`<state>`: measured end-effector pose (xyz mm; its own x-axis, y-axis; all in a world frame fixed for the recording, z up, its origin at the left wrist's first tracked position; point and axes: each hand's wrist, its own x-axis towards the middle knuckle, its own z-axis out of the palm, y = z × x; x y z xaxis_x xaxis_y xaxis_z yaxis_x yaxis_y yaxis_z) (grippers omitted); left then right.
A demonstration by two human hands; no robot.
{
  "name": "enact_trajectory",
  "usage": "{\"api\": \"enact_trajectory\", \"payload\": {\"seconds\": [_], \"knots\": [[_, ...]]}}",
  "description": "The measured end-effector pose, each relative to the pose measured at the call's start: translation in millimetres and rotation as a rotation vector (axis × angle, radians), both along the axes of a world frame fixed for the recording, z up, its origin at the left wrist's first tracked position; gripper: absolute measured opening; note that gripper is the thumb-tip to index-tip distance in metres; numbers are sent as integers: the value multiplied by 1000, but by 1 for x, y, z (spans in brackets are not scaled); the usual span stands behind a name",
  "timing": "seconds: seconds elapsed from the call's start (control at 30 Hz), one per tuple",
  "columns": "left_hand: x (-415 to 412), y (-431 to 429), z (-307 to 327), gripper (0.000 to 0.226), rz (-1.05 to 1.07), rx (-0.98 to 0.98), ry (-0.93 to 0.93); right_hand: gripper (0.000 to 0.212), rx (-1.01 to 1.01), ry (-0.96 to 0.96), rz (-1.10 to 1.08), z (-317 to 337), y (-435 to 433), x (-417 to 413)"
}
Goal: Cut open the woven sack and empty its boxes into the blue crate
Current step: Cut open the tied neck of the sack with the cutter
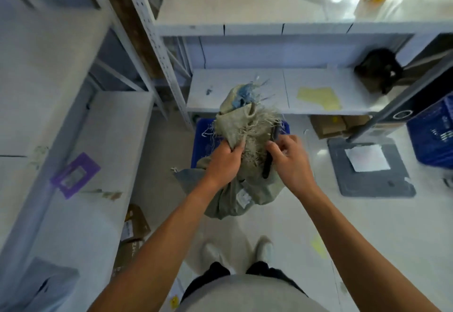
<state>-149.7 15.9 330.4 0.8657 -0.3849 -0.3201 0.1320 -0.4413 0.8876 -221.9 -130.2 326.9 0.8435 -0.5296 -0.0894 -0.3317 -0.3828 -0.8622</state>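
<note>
Centrally, the left hand has its grip clamped on the frayed mouth of the woven sack, which stands over the blue crate. The right hand curls round a dark cutter. Cutting seems unfinished; next, the slit likely needs widening.

Grey-green woven sack, centre frame, stands bunched upright with a frayed mouth and a white label low down. A dark tool lies against it. The blue crate sits behind it, mostly hidden.

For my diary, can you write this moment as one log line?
left hand: grips woven sack top | right hand: holds dark cutter at frayed opening | blue crate: behind sack
</note>
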Motion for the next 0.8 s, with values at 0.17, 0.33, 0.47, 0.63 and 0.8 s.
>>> {"api": "enact_trajectory", "payload": {"seconds": [0.17,0.33,0.47,0.63,0.8], "knots": [[34,4,39,25,135,-117,49,17,187,-150,-94,33,-2,-16],[50,-2,69,46,359,-289,262,15,35,-182,-11,46,7,-19],[46,-8,91,42,356,-360,309,12,4,-246,45,65,17,-13],[39,-17,112,46,214,-356,285,16,4,-410,5,101,20,3],[14,-14,127,84,-27,-387,157,25,-54,-478,51,126,22,3]]}}
